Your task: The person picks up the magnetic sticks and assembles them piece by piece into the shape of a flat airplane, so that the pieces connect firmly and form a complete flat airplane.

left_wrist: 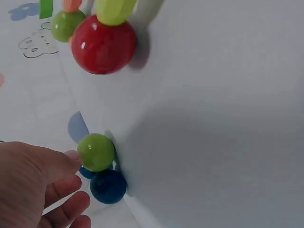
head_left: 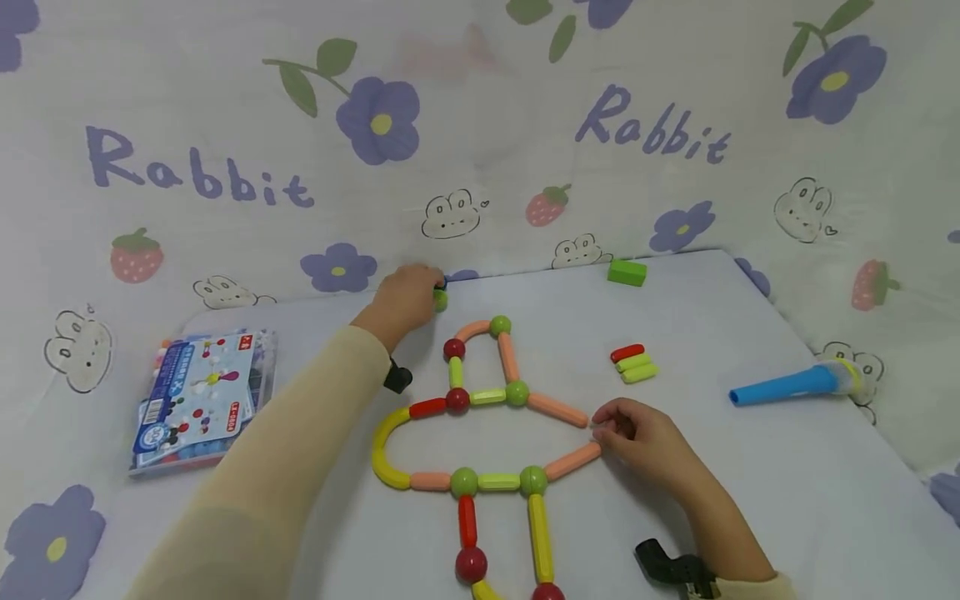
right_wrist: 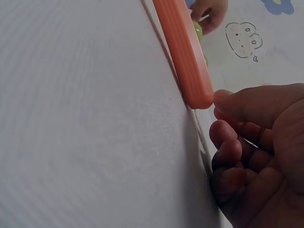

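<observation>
Far back on the table my left hand (head_left: 405, 296) reaches to a green ball (left_wrist: 96, 152) beside a blue ball (left_wrist: 109, 186). In the left wrist view the thumb tip is right at the green ball; I cannot tell whether a hidden finger grips its far side. My right hand (head_left: 645, 442), fingers loosely bent, has its thumb at the end of an orange rod (right_wrist: 187, 61). Thumb and index lie near the ends of the upper orange rod (head_left: 558, 410) and the lower orange rod (head_left: 573, 461). These belong to a flat outline of rods and balls, including a red ball (head_left: 457, 401) and yellow curve (head_left: 381, 450).
A clear box (head_left: 202, 400) of parts with a printed sheet stands at left. Several short rods (head_left: 633, 364) and a green block (head_left: 627, 272) lie right of the outline. A blue cone-shaped object (head_left: 787, 385) lies near the right edge. A patterned cloth hangs behind.
</observation>
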